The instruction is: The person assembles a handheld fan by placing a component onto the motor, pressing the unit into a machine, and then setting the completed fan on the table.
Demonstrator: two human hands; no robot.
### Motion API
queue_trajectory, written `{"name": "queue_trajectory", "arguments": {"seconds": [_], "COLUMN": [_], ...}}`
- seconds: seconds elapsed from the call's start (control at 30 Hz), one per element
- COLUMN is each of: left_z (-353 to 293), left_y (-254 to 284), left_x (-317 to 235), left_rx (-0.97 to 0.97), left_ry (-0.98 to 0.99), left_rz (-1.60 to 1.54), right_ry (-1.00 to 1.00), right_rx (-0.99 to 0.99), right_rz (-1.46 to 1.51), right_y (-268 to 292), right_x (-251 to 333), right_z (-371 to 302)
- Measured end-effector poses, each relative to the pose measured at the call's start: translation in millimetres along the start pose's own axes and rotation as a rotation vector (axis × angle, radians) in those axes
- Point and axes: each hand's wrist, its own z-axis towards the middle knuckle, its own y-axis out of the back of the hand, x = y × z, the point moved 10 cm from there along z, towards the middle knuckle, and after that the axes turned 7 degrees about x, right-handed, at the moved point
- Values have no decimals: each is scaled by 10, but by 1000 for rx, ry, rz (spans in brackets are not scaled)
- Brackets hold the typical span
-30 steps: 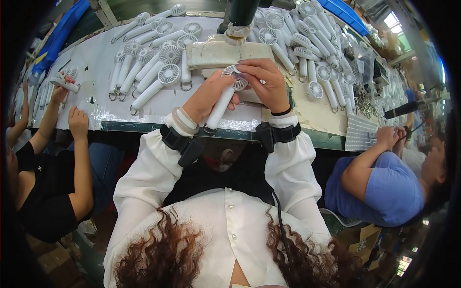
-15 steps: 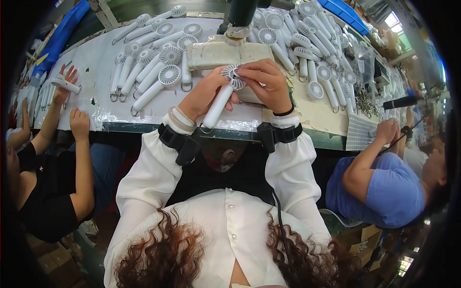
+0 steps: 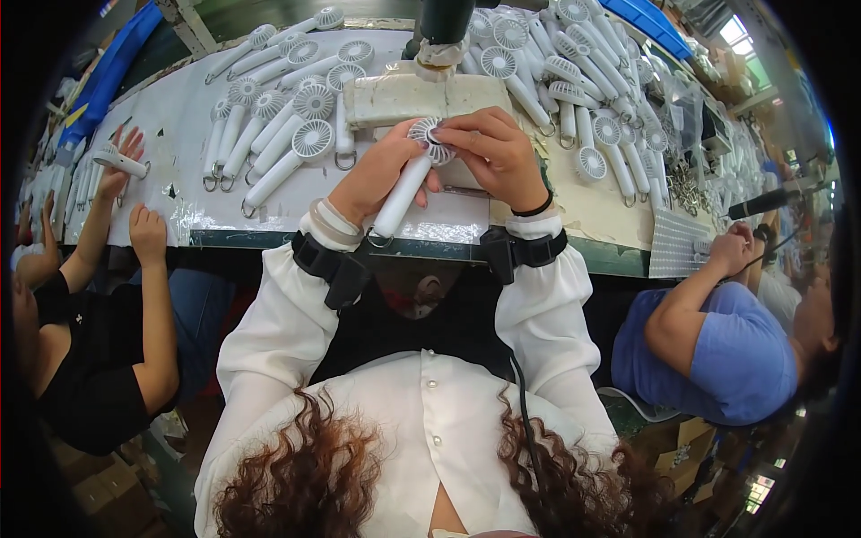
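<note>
A white handheld fan (image 3: pixel 403 197) lies slanted in my left hand (image 3: pixel 380 173), its round grille up and its handle pointing down toward me. My left fingers are closed around the grille and the top of the handle. A metal ring hangs at the handle's lower end. My right hand (image 3: pixel 504 160) is pinched against the middle of the grille, where a dark spot shows beside the fingertips. Whether a small part sits between those fingers is hidden. Behind both hands stands a pale, worn block (image 3: pixel 395 100) under a dark green machine column (image 3: pixel 445 22).
Several white fans (image 3: pixel 312 140) lie in rows on the left of the table, and a denser heap (image 3: pixel 574 72) fills the right. A perforated grey sheet (image 3: pixel 674 247) rests by the right edge. Co-workers sit on both sides; the left one's hand (image 3: pixel 121 161) holds a fan.
The fan in my left hand has shifted slightly left, its handle end swinging a little left. My right fingertips have moved left and press closer over the grille's centre.
</note>
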Motion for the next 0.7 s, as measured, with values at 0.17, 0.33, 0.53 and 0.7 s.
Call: {"name": "queue_trajectory", "arguments": {"seconds": [0.17, 0.33, 0.53, 0.7], "left_z": [-7, -24, -25, -29], "left_y": [4, -11, 12, -28], "left_x": [-2, -21, -13, -30], "left_rx": [0, -19, -9, -41], "left_ry": [4, -15, 4, 15], "left_rz": [10, 17, 60, 96], "right_ry": [4, 10, 18, 43], "right_rx": [11, 16, 27, 27], "right_rz": [-2, -31, -78, -114], "right_y": [16, 16, 13, -3], "right_x": [35, 80, 89, 91], "right_z": [24, 33, 34, 33]}}
